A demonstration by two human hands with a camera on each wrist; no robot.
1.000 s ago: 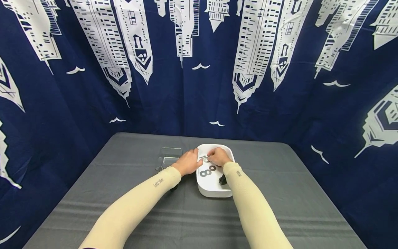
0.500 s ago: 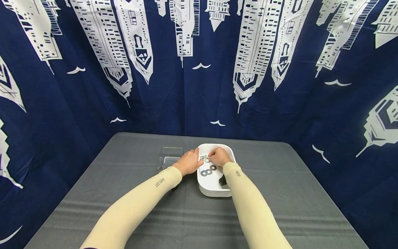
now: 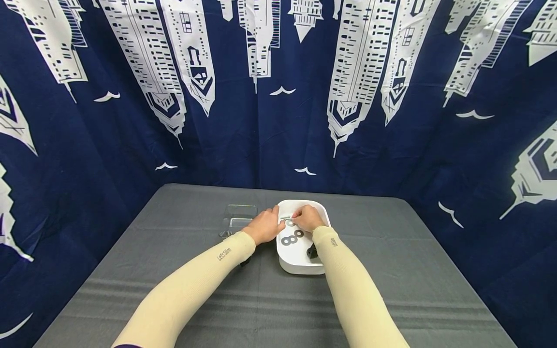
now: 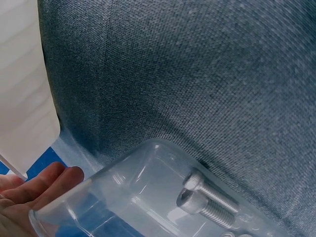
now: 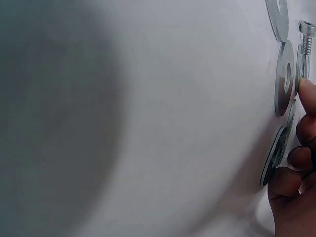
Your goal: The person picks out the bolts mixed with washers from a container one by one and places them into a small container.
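Observation:
A white bin (image 3: 301, 268) stands on the table, with several flat washers (image 3: 285, 240) on its floor. My left hand (image 3: 264, 226) grips the bin's left rim, thumb over the inside and fingers along the outer wall. Inside the far part of the bin, my right hand (image 3: 308, 219) pinches a socket-head bolt (image 5: 306, 39) near its threaded end. Its curled fingers (image 5: 308, 126) are close to several washers (image 5: 285, 79) in the right wrist view. The bolt's lower end is hidden by the fingers, and much of the bin's right side by the right forearm.
Left of the bin lies a clear plastic container (image 3: 241, 210), partly behind my left forearm. In the left wrist view it holds socket-head bolts (image 4: 205, 197). A black object (image 3: 312, 251) sits by my right wrist. Grey cloth (image 3: 278, 309) covers the table.
Both hands stay almost in place at the bin. The right fingers shift only slightly around the bolt, and the whole scene drifts a few pixels with the head.

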